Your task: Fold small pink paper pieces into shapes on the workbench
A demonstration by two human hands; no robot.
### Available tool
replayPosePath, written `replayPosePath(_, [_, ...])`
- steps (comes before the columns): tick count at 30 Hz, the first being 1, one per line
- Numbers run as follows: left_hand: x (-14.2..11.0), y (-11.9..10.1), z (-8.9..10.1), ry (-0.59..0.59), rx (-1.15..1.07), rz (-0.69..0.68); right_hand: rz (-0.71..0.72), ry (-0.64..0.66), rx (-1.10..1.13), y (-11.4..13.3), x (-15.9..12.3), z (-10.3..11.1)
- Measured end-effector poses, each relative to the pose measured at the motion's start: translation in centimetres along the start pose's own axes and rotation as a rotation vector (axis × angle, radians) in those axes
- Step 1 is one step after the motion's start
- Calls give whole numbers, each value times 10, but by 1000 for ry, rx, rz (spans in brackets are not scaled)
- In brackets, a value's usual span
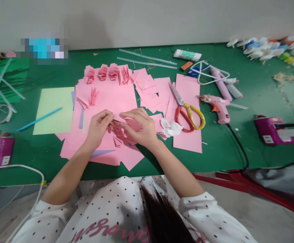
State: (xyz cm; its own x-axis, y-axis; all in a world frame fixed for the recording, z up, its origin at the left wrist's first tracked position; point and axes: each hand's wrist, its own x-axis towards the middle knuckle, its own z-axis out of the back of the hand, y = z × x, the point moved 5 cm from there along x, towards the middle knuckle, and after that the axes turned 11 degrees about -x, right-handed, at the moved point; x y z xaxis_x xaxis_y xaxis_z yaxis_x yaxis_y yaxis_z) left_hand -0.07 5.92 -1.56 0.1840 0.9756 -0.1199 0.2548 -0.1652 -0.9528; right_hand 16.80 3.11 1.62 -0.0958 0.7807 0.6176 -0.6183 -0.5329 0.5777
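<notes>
My left hand (99, 126) and my right hand (140, 126) meet over a spread of pink paper sheets (106, 98) on the green table (258, 94). Both pinch a small folded pink paper piece (120, 127) between fingertips. Other small folded pink bits lie under and beside the hands. Several pleated pink paper pieces (108, 72) stand in a row at the far edge of the sheets. A crumpled white tissue (171, 127) lies just right of my right hand.
Red-and-yellow-handled scissors (187, 111) lie on a pink sheet at right, with a pink glue gun (219, 106) and its cord beyond. A pale green sheet (54, 109) with a blue stick (39, 119) lies left. Glue sticks (147, 59), a tube (187, 54) and purple boxes (273, 130) surround.
</notes>
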Motion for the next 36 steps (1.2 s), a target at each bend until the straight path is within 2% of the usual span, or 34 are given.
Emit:
replayPosePath(9, [-2, -2, -1, 9, 1, 7, -49, 4, 71, 2, 1, 3])
replayPosePath(18, [-7, -1, -11, 130, -15, 89, -264, 16, 304, -8, -1, 3])
replayPosePath(24, [-10, -2, -15, 181, -42, 105, -341, 48, 327, -11, 0, 1])
replayPosePath(30, [-13, -4, -14, 217, 105, 48, -409, 83, 305, -15, -2, -2])
replayPosePath(36, [-14, -8, -17, 242, 257, -39, -426, 35, 286, -16, -2, -1])
